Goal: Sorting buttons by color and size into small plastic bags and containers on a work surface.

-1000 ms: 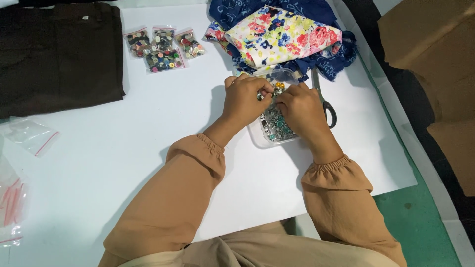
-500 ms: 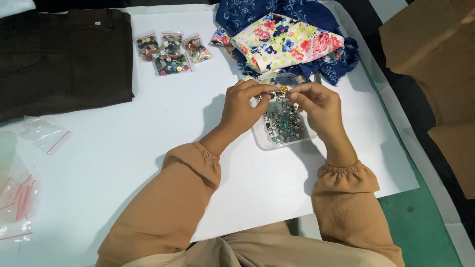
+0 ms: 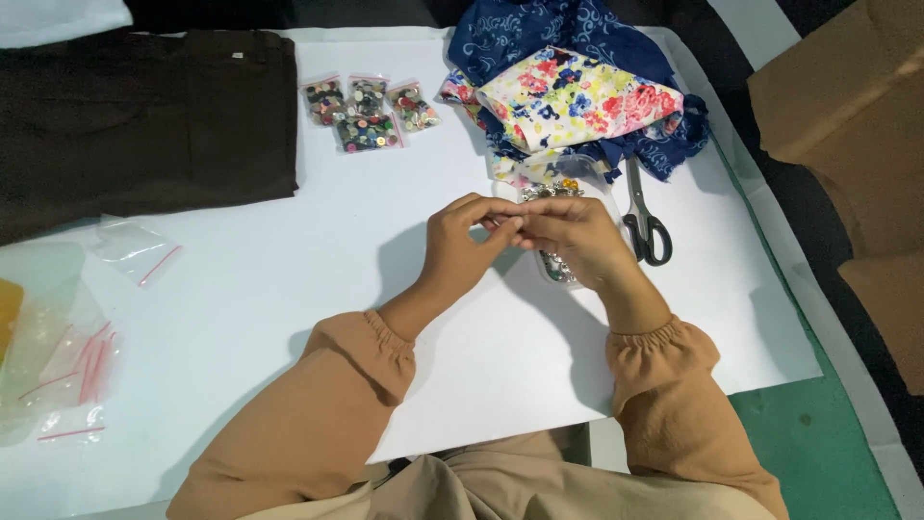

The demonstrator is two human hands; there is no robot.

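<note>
At the far left of the white tabletop (image 3: 289, 289) lie some empty clear plastic zip bags with red strips (image 3: 67, 366), and behind them a folded dark brown garment (image 3: 144, 116). Further right, four small clear bags filled with mixed buttons (image 3: 371, 111) lie near the back edge. In the middle, the left hand (image 3: 462, 246) and the right hand (image 3: 568, 241) meet fingertip to fingertip. Each grip is pressed together, pinching something very small between them; what it is cannot be told. Just under the right hand stands a clear plastic box of small beads and buttons (image 3: 558, 270). Behind lies a floral cloth on blue patterned fabric (image 3: 577, 96), and to the right black-handled scissors (image 3: 647, 226).
</note>
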